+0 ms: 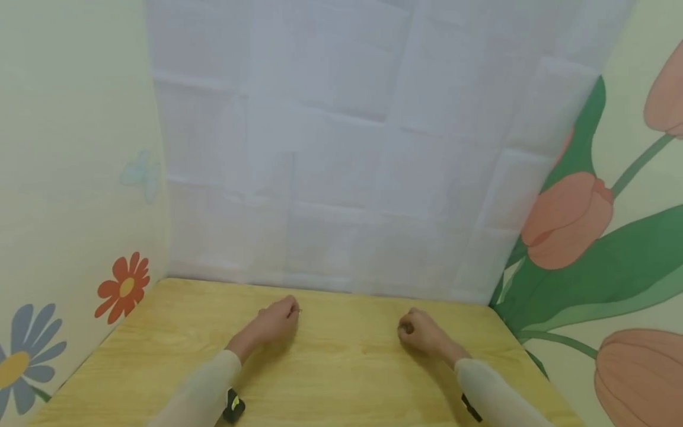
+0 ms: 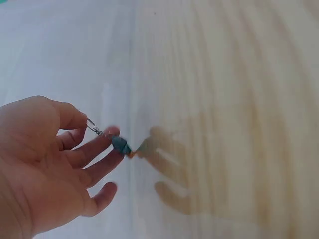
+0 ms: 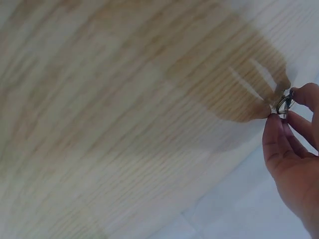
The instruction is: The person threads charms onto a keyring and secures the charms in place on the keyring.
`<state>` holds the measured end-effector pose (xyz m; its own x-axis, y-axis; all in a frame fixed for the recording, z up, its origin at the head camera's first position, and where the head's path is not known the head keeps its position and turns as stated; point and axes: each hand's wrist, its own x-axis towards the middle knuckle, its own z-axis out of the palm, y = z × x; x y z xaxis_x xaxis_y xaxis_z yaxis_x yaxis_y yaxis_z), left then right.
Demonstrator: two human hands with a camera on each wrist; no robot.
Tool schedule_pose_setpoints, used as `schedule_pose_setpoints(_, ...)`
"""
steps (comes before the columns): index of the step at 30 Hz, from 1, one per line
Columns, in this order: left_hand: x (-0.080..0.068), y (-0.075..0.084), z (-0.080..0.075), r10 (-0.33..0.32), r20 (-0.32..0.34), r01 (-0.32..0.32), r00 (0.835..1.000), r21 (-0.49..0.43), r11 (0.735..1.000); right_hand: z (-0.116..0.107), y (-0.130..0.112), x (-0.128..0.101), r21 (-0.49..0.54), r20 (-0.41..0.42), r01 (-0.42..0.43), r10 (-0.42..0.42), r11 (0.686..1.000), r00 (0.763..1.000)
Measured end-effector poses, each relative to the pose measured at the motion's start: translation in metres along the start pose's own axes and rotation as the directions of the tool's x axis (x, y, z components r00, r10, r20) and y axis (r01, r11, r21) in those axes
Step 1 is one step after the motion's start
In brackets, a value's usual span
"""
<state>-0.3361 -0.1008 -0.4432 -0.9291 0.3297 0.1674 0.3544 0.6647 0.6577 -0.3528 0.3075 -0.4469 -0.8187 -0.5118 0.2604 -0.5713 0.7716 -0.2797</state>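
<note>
Over the far left part of the wooden table [image 1: 341, 367], my left hand [image 1: 275, 320] pinches the wire loop of a small pendant between thumb and forefinger. That pendant [image 2: 119, 144] is dark teal with an orange tip and hangs beside the other, loosely spread fingers in the left wrist view. On the right, my right hand [image 1: 423, 333] holds a metal ring [image 3: 284, 103] by its fingertips, close over the tabletop. The ring looks like shiny looped wire in the right wrist view. The two hands are well apart.
A creased white sheet [image 1: 331, 178] stands behind the table's far edge. Walls with painted flowers rise on both sides, with a red flower [image 1: 123, 287] at left and a pink tulip [image 1: 568, 219] at right. Dark wrist devices [image 1: 233, 406] sit at both sleeves.
</note>
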Motion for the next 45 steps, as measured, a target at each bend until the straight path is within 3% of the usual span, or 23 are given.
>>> schedule_pose_setpoints(5,-0.011,0.002,0.003,0.005,0.033,0.0,0.999,-0.14,0.99,0.007,-0.003,-0.006,0.056,-0.036,-0.017,0.019,0.998,0.999)
schedule_pose_setpoints(18,-0.015,0.008,-0.001,0.104,0.058,-0.095,0.993,-0.142,0.985,0.01,-0.001,-0.007,0.107,-0.025,-0.02,0.023,0.994,0.999)
schedule_pose_setpoints(28,-0.011,0.012,-0.009,0.126,0.045,-0.12,0.991,-0.121,0.985,0.011,-0.005,-0.008,0.214,-0.027,-0.108,0.116,0.971,0.993)
schedule_pose_setpoints(35,-0.008,0.018,-0.014,0.2,0.032,-0.195,0.979,-0.109,0.975,0.004,-0.024,-0.004,0.415,-0.056,-0.159,0.2,0.896,0.978)
schedule_pose_setpoints(41,-0.008,0.031,-0.017,0.24,0.008,-0.237,0.971,-0.145,0.961,-0.003,-0.043,0.001,0.591,-0.117,-0.145,0.263,0.793,0.958)
schedule_pose_setpoints(45,-0.009,0.042,-0.021,0.29,-0.031,-0.291,0.956,-0.16,0.943,-0.01,-0.058,0.005,0.689,-0.16,-0.112,0.3,0.716,0.94)
